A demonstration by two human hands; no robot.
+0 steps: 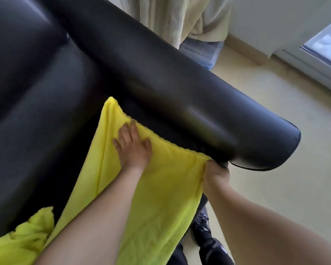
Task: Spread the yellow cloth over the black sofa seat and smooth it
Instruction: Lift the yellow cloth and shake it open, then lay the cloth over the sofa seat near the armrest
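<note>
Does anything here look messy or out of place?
Yes. Part of the yellow cloth is bunched in a crumpled heap at bottom left, and a long fold runs down its left side. The left hand presses it flat; the right hand grips a corner.

Yellow cloth (pixel 157 188): soft matt fabric, lightly creased; black sofa seat (pixel 36 119) and armrest (pixel 180 88): smooth leather-like, slight sheen; far curtain (pixel 172 16): pale matt cloth; floor (pixel 275 150): smooth.

Yellow cloth (pixel 157 188) on black sofa seat (pixel 36 115)
</note>
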